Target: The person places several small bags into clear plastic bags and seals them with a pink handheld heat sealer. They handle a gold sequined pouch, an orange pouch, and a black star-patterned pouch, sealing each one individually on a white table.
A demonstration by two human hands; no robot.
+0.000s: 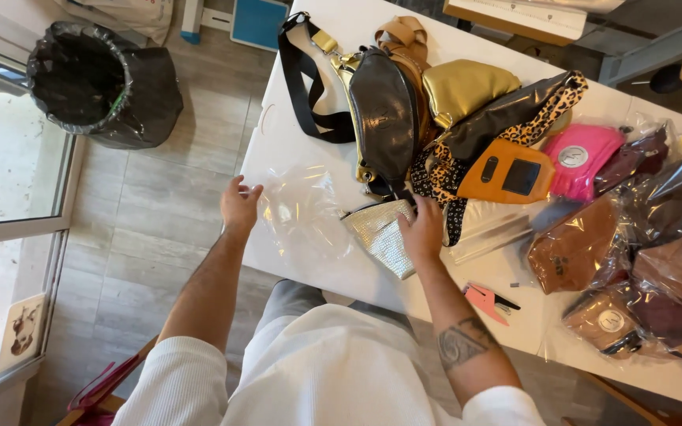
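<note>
While a black-lined round bin stands on the floor at far left, the left hand pinches a clear crinkled plastic bag at the white surface's edge — the right hand, fingers curled, grips a silver mesh pouch at the bag's mouth, beside piled leather waist bags.

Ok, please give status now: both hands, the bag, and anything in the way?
Left hand grips edge of clear plastic bag. Right hand on silver pouch, at the bag's mouth. Pile of bags crowds close behind on the table.
</note>
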